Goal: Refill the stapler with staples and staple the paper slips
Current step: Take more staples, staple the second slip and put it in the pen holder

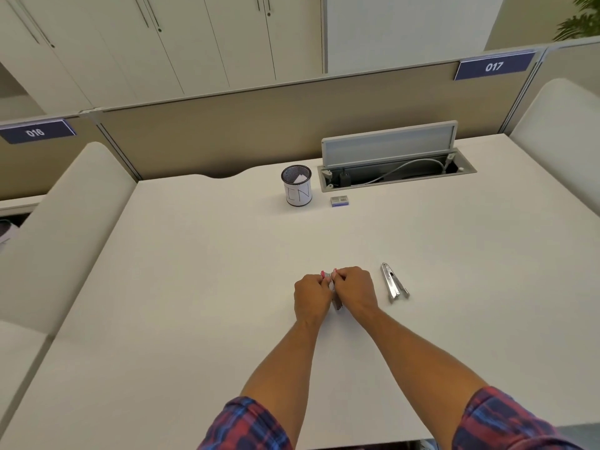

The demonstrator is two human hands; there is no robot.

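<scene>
**Stapler held in both hands**

We grip the stapler (336, 295) between our left hand (312, 295) and right hand (354, 292), both closed on it, above the desk (194, 287). A metal tool (393, 282) lies just right; staple box (339, 201) sits far back.

Two bare forearms run up from the frame's 6 o'clock edge. Short plaid fabric sleeves, red w/ blue and dark navy checks, end approx. at the elbows: left sleeve (246, 427) at 6 o'clock, right sleeve (506, 423) at 5 o'clock (both cropped by the frame edge). Fingernails painted pink-red.
</scene>
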